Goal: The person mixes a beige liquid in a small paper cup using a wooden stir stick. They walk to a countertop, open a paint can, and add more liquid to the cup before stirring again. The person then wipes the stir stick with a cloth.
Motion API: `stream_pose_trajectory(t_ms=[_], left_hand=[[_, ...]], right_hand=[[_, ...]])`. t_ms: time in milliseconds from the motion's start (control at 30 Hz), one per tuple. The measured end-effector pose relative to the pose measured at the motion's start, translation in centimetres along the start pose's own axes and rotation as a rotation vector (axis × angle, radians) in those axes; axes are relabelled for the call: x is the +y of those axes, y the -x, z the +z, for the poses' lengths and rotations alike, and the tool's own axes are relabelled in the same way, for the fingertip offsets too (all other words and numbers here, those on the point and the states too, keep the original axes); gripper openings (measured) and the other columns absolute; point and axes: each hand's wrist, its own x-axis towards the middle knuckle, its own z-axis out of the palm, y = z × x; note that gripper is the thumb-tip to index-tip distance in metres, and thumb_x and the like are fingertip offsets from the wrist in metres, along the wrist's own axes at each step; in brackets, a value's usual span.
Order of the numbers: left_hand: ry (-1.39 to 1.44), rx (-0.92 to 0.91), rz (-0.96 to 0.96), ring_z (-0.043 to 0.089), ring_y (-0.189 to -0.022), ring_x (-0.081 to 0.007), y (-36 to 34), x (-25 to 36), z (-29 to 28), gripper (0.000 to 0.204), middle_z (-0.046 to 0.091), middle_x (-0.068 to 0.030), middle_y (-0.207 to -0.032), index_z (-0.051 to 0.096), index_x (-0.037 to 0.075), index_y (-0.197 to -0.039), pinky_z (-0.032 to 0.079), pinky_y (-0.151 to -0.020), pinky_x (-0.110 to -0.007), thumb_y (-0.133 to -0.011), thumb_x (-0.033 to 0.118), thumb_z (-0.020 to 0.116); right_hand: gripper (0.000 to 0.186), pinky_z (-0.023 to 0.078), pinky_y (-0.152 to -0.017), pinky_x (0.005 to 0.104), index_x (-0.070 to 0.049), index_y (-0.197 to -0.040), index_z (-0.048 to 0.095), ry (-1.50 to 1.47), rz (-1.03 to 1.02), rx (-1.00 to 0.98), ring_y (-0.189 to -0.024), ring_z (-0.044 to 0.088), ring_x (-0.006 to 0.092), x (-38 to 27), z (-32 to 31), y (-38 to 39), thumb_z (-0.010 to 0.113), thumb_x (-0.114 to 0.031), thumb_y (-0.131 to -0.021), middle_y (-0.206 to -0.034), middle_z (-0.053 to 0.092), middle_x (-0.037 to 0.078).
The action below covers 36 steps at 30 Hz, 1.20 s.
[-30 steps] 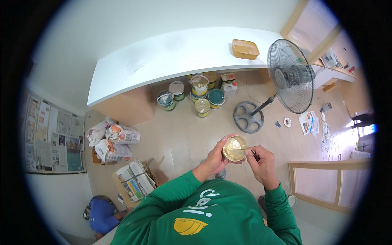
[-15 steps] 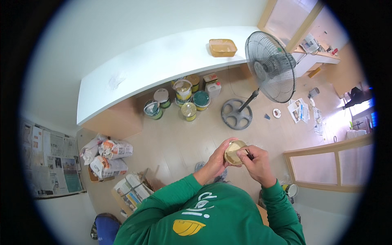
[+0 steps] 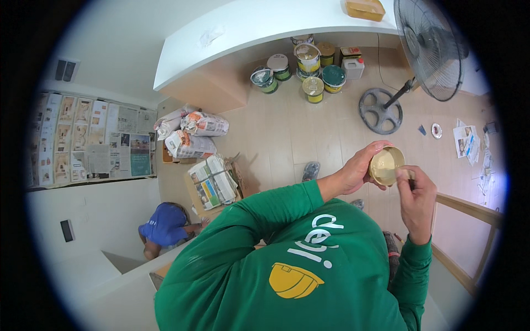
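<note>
My left hand is wrapped round the side of a small round bowl, tilted so its inside shows. A cream paste coats the inside. At the bowl's right rim, my right hand pinches a small flat scraper. Its pale blade dips into the bowl against the paste, while the fingers hide most of the handle. Both hands are held out in front of my green shirt, above the floor.
Paint buckets stand under the white counter. A pedestal fan is at the right. Wrapped bags and bundled newspapers lie at left, near a person in blue. A wooden-framed partition rises right.
The view has swung left, so the room sits further right and higher, and a person in blue shows more fully. The bowl stays in my left hand, the scraper in my right at its rim.
</note>
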Motion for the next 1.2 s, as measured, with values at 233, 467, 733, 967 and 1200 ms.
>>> stream_pose_trajectory(t_ms=[233, 467, 733, 967, 1200], left_hand=[[0.065, 0.046, -0.046, 0.076, -0.107, -0.0303, -2.9, -10.1, 6.8, 0.062, 0.07, -0.0097, -0.135, 0.051, 0.021, -0.155, 0.065, -0.075, -0.043, -0.11, 0.064, 0.046], [0.035, 0.009, -0.051, 0.076, -0.106, -0.0294, -8.1, -15.1, 14.6, 0.061, 0.07, -0.0096, -0.134, 0.053, 0.02, -0.151, 0.065, -0.072, -0.042, -0.109, 0.064, 0.051], [-0.026, -0.034, -0.049, 0.073, -0.114, -0.0219, -17.1, -19.0, 19.2, 0.06, 0.068, -0.0072, -0.134, 0.053, 0.021, -0.15, 0.065, -0.074, -0.04, -0.109, 0.064, 0.053], [-0.026, -0.115, -0.127, 0.069, -0.124, -0.0195, -28.9, -22.6, 22.0, 0.05, 0.066, -0.0069, -0.136, 0.051, 0.019, -0.155, 0.063, -0.096, -0.039, -0.116, 0.051, 0.049], [0.073, -0.315, -0.196, 0.069, -0.125, -0.0201, -40.7, -21.6, 27.6, 0.051, 0.066, -0.0096, -0.137, 0.045, 0.011, -0.158, 0.063, -0.099, -0.041, -0.118, 0.042, 0.044]], right_hand=[[0.015, 0.053, -0.067, 0.0344, 0.002, -0.112, 0.076, 0.221, -0.169, 0.035, -0.07, 0.066, 0.0211, 10.5, -10.0, 3.6, 0.076, -0.002, -0.098, -0.086, 0.071, 0.016], [0.022, 0.053, -0.069, 0.0396, 0.001, -0.119, 0.077, 0.297, -0.235, 0.071, -0.075, 0.068, 0.0282, 12.1, -20.6, 5.8, 0.073, 0.0, -0.097, -0.089, 0.067, 0.015], [0.026, 0.052, -0.073, 0.0504, 0.0, -0.123, 0.073, 0.533, -0.244, 0.064, -0.082, 0.066, 0.0407, 17.2, -26.2, 4.6, 0.073, -0.002, -0.097, -0.093, 0.064, 0.018], [0.015, 0.056, -0.076, 0.0454, 0.003, -0.113, 0.075, 0.274, -0.016, 0.188, -0.083, 0.071, 0.04, 21.4, -30.8, 1.1, 0.068, -0.003, -0.101, -0.095, 0.073, 0.024], [0.014, 0.056, -0.074, 0.0405, 0.003, -0.11, 0.077, 0.221, 0.217, 0.409, -0.077, 0.073, 0.0312, 23.4, -39.0, -5.8, 0.072, -0.008, -0.104, -0.087, 0.074, 0.021]])
